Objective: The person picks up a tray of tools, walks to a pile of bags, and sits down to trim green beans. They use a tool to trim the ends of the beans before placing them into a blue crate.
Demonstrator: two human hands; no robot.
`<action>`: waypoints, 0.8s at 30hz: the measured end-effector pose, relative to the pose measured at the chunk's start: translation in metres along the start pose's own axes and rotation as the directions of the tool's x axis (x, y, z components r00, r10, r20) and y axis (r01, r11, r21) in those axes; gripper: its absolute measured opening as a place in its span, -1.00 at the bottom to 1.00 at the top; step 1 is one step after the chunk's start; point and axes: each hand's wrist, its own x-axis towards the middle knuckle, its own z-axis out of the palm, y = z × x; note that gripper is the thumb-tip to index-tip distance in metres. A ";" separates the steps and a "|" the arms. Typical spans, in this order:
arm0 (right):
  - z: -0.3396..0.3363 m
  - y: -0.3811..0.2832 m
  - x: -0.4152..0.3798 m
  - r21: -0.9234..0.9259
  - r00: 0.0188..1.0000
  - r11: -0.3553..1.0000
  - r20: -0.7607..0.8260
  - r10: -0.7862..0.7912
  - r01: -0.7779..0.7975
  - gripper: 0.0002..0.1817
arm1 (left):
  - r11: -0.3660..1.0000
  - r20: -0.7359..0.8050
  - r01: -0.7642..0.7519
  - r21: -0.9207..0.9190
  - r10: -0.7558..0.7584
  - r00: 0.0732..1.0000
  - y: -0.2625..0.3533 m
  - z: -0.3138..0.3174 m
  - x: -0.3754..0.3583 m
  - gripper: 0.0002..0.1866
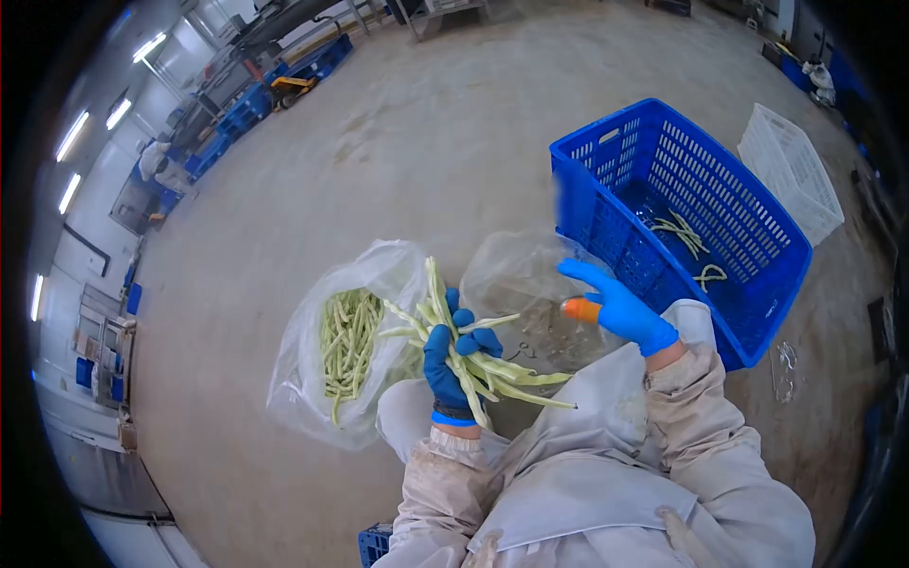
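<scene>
My left hand [443, 371], in a blue glove, is closed around a bunch of pale green beans [492, 377] that fan out on both sides of the fist. My right hand [620, 305] is held apart from the beans, its fingers stretched out and nothing in them; an orange cover [579, 310] sits on its thumb. To the left, a clear plastic bag [289, 374] stands with its mouth wide, full of more green beans [352, 341]. Between my hands and the blue crate [606, 220] lies a second clear bag [502, 268], with small bits showing in it.
Several beans [684, 235] lie in the bottom of the blue crate. Behind it stands a white crate [793, 168]. A clear wrapper [783, 371] is on the floor at right. Far left, a person in white [161, 163] is near blue pallets [244, 109].
</scene>
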 end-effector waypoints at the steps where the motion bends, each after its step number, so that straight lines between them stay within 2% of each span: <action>1: 0.005 -0.020 0.000 0.050 0.990 0.998 0.134 -0.045 0.038 -0.37 | 0.999 -0.006 0.011 0.043 -0.010 1.000 -0.001 -0.004 0.001 -0.47; 2: 0.009 -0.034 0.001 0.106 0.960 0.992 0.262 -0.097 0.071 -0.32 | 0.999 -0.009 0.017 0.043 -0.017 1.000 -0.004 -0.003 0.000 -0.47; 3: 0.019 -0.043 0.002 0.108 0.962 0.992 0.257 -0.095 0.069 -0.32 | 0.999 -0.005 0.023 0.049 -0.023 1.000 -0.006 -0.002 -0.001 -0.47; 5: 0.035 -0.052 0.000 -0.091 0.938 0.953 0.226 -0.262 0.288 -0.48 | 0.998 0.000 0.033 0.057 -0.033 0.999 -0.010 -0.001 0.000 -0.47; 6: 0.036 -0.048 0.002 -0.092 0.938 0.953 0.225 -0.262 0.288 -0.48 | 0.998 0.035 0.057 -0.005 -0.057 0.998 -0.011 -0.002 0.000 -0.48; 8: 0.041 -0.034 0.009 0.019 0.955 0.998 0.294 0.050 -0.058 -0.66 | 0.995 0.075 0.076 -0.064 -0.071 0.995 -0.010 -0.002 0.001 -0.49; 9: 0.041 -0.031 0.011 0.017 0.953 0.998 0.299 0.048 -0.056 -0.66 | 0.998 0.010 0.053 0.043 -0.054 0.999 -0.008 -0.002 0.002 -0.49; 11: 0.039 -0.025 0.011 0.252 0.980 0.958 0.176 0.095 -0.138 -0.75 | 0.962 -0.078 0.038 0.271 -0.018 0.997 -0.002 -0.005 0.001 -0.49; 12: 0.035 -0.020 0.011 0.251 0.980 0.958 0.172 0.098 -0.140 -0.75 | 0.962 -0.078 0.043 0.269 -0.022 0.997 0.000 -0.002 0.000 -0.49; 14: 0.025 -0.014 0.014 0.179 0.948 0.950 0.238 0.211 -0.256 -0.76 | 0.857 -0.141 0.019 0.515 0.063 0.988 0.001 0.008 -0.002 -0.46; 16: 0.020 -0.017 0.014 0.141 0.934 0.948 0.260 0.244 -0.286 -0.78 | 0.845 -0.120 0.016 0.535 0.056 0.991 0.001 0.014 -0.002 -0.47; 18: 0.018 -0.017 0.017 0.101 0.917 0.944 0.291 0.273 -0.313 -0.79 | 0.704 -0.171 0.074 0.706 0.068 0.983 0.000 0.024 -0.001 -0.49; 19: 0.017 -0.016 0.019 0.008 0.903 0.959 0.338 0.265 -0.284 -0.79 | 0.704 -0.172 0.073 0.706 0.071 0.982 0.000 0.024 0.000 -0.49; 20: 0.016 -0.015 0.020 -0.082 0.887 0.965 0.382 0.260 -0.248 -0.78 | 0.608 -0.200 0.144 0.781 0.026 0.979 0.000 0.023 0.003 -0.51; 21: 0.016 -0.018 0.021 -0.080 0.887 0.965 0.381 0.260 -0.249 -0.78 | 0.499 -0.234 0.211 0.841 -0.017 0.972 -0.001 0.021 0.004 -0.53; 22: 0.017 -0.024 0.021 -0.134 0.881 0.971 0.411 0.236 -0.198 -0.77 | 0.497 -0.238 0.217 0.840 -0.023 0.971 -0.002 0.017 0.005 -0.53; 24: 0.020 -0.019 0.022 -0.187 0.871 0.973 0.444 0.209 -0.138 -0.76 | 0.361 -0.279 0.269 0.893 -0.027 0.960 -0.005 0.005 0.007 -0.56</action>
